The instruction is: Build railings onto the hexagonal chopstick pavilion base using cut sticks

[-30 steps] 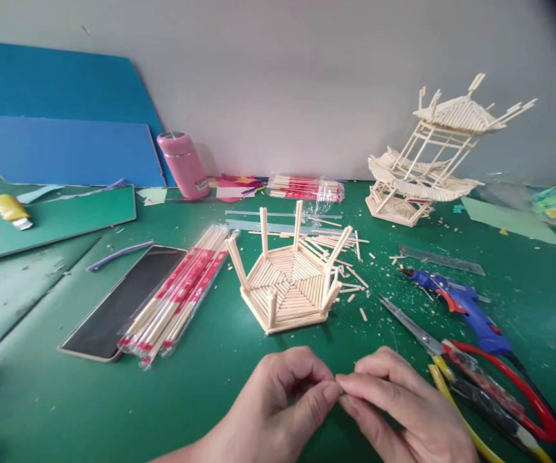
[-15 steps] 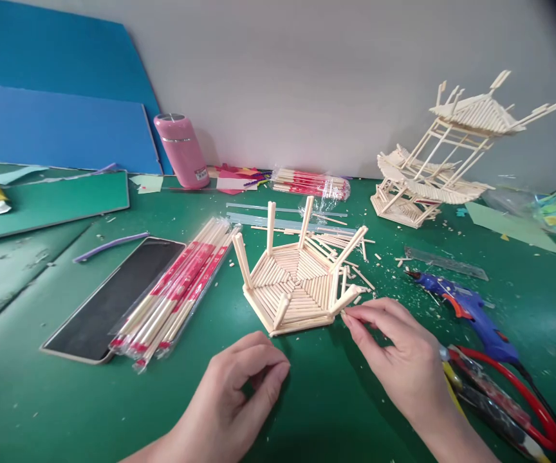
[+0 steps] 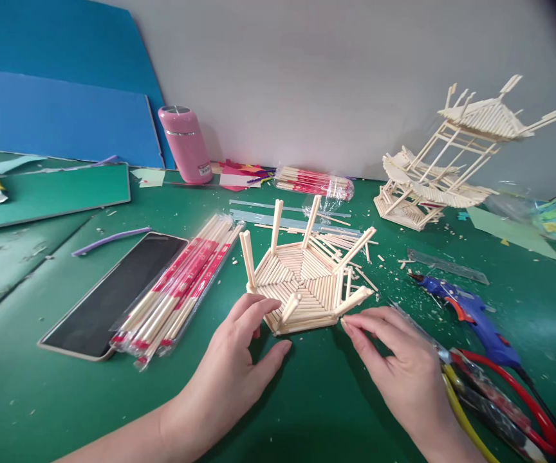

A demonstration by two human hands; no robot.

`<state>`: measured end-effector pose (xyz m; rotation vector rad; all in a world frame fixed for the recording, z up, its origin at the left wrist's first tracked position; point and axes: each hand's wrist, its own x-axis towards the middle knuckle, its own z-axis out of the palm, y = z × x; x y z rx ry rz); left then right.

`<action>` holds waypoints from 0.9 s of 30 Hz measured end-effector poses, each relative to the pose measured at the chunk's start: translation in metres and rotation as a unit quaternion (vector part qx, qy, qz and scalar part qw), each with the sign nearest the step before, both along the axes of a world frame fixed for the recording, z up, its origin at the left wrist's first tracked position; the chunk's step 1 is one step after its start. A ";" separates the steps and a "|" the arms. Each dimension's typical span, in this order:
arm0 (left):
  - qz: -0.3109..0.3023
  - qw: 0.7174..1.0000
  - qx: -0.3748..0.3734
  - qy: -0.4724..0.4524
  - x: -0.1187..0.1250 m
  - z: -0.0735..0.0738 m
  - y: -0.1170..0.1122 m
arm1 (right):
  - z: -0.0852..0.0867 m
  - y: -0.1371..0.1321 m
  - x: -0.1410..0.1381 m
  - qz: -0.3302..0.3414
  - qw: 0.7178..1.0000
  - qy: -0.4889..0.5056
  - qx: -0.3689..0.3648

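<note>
A hexagonal base of wooden sticks (image 3: 302, 273) with upright posts at its corners rests on the green table in front of me. My left hand (image 3: 244, 360) is at its front left corner, thumb and fingers apart, with the fingertips beside the front post; whether they touch it I cannot tell. My right hand (image 3: 391, 354) is at the front right corner, thumb and forefinger pinched together. Something small and pale seems to show at those fingertips, too little of it to name. Loose short sticks (image 3: 345, 243) lie behind the base.
Left are packaged sticks (image 3: 176, 289) on a dark phone (image 3: 114, 296). A pink flask (image 3: 186, 145) stands at the wall. Right lie a blue glue gun (image 3: 466, 315) and red-handled tool (image 3: 533, 411); behind them stands a stick pavilion model (image 3: 442, 167). Scraps litter the table.
My left hand has opened from a loose curl and moved forward to the base's front left corner. The right hand stays pinched near the front right corner. The view has shifted slightly.
</note>
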<state>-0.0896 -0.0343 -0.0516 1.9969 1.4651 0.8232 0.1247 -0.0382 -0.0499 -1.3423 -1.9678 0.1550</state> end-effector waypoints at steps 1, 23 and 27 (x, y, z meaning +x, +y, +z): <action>-0.004 1.000 -0.006 0.002 0.002 0.000 0.001 | -0.001 0.000 -0.001 -0.005 1.000 0.007 0.000; -0.156 0.985 -0.071 -0.025 0.017 0.012 0.046 | -0.009 -0.001 -0.016 -0.034 0.999 0.042 -0.003; -0.169 0.983 -0.065 -0.040 0.018 0.012 0.047 | -0.009 0.000 -0.017 -0.043 0.998 0.035 0.005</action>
